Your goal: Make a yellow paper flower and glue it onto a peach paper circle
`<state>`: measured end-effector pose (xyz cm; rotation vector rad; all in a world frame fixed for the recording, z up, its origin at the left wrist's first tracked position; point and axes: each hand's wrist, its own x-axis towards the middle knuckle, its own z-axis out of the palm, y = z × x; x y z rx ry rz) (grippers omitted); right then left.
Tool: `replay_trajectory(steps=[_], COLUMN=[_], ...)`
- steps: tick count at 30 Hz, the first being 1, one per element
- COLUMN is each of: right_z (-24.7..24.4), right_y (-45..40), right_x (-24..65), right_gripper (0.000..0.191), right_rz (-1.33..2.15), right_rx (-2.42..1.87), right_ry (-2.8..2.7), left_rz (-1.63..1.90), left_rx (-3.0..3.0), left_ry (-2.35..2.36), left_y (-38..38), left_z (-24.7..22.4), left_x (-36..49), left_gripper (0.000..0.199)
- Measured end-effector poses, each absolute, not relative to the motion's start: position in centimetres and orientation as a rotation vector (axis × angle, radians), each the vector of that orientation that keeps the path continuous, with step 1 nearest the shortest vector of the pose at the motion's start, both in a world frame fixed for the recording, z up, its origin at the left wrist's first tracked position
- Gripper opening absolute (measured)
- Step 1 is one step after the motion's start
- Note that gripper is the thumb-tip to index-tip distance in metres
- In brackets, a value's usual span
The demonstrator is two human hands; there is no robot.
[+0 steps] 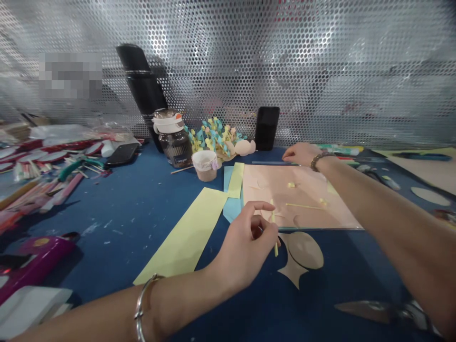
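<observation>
My left hand (245, 244) pinches a thin yellow paper strip (275, 242) between thumb and fingers, just below the near edge of a pink paper sheet (270, 194). My right hand (301, 154) rests empty at that sheet's far edge. On the sheet lie small yellow paper bits (291, 185) and a thin yellow strip (302, 206). Left of it are a wide pale yellow paper strip (185, 232), a shorter yellow strip (235, 179) and a light blue paper piece (231, 205). A tan paper oval (305, 250) lies near my left fingers.
A paper cup (204, 165), a lidded bottle (173, 140), a quilled paper model (215, 135) and a black phone (267, 128) stand at the back, before a perforated metal screen (285, 57). Scissors (374, 311) lie at lower right; craft clutter (46, 166) covers the left.
</observation>
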<state>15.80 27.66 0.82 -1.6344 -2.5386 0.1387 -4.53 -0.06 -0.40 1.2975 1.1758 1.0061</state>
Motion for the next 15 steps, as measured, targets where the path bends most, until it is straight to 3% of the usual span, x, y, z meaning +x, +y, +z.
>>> replay_trajectory(steps=[9,15], right_z=[0.6,3.3], right_y=[26.9,22.9], right_x=[15.7,10.1], right_gripper=[0.025,0.032], right_rz=[0.049,-0.018], right_rx=[-1.408,-0.987], right_ry=[-2.552,-2.299], left_rz=[0.998,0.99], left_rx=[1.303,1.319], left_ry=[1.177,1.169], left_y=[-0.2,-0.1], left_z=[-0.2,-0.3], left_x=[-4.5,-4.4], left_gripper=[0.022,0.022])
